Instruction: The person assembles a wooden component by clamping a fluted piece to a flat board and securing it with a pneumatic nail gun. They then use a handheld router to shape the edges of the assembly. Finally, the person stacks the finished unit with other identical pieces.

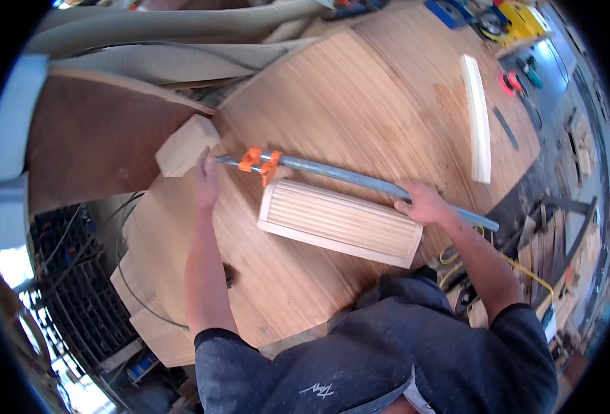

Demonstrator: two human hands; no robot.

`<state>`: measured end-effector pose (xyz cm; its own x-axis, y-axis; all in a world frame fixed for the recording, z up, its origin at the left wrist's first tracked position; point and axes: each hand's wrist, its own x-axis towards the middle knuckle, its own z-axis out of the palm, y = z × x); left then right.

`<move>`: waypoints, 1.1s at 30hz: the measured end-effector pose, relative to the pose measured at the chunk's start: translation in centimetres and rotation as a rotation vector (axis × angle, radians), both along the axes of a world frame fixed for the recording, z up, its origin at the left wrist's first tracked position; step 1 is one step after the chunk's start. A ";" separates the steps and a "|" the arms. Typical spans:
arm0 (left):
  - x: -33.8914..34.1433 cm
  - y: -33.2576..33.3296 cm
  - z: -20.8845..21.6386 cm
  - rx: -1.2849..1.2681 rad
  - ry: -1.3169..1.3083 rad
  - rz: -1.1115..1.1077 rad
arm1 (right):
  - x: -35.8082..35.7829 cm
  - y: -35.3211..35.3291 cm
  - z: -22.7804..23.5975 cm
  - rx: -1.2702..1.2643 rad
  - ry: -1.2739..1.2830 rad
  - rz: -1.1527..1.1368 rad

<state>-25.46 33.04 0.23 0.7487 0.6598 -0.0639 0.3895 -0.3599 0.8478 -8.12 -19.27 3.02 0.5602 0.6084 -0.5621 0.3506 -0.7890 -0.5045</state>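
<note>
A long pipe clamp (350, 174) with a grey metal pipe and orange jaws (260, 163) lies along the far side of a slatted wooden panel (339, 224) in a pale frame. My right hand (425, 203) is wrapped round the pipe near the panel's right end. At the clamp's screw end, my left hand (207, 181) is closed, its fingers at the handle and partly hidden. Just beyond those fingers sits a pale wooden block (187, 147), close to the left hand.
Everything rests on a large wooden table top (360, 96). A curved pale wood strip (477, 121) and a thin dark strip (505, 128) lie on its right part. Thick hoses (173, 24) run behind. Black crates (77, 276) stand lower left; a yellow cord (529, 272) hangs at right.
</note>
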 end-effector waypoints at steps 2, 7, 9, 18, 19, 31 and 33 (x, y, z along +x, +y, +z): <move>0.2 2.4 -4.0 -0.265 -0.129 -0.007 | -0.1 -0.9 -1.7 0.036 -0.051 0.042; 3.6 2.9 -9.3 -0.472 -0.348 -0.146 | 1.0 -0.8 -2.4 -0.020 0.000 0.046; 3.1 4.8 -12.1 -0.592 -0.447 -0.201 | 2.0 0.8 -1.4 -0.142 0.117 0.028; 2.4 3.1 -7.6 -0.144 0.246 0.066 | 0.8 1.5 -1.5 -0.124 0.037 -0.074; 3.0 2.0 -5.3 -0.213 0.354 0.105 | 0.8 1.5 -1.5 -0.126 0.026 -0.074; -5.6 1.9 3.1 -0.662 0.442 0.015 | -0.3 2.1 0.0 -0.092 -0.105 0.040; -5.9 2.3 4.8 -0.703 0.645 -0.014 | -0.8 2.2 0.2 -0.096 -0.157 0.080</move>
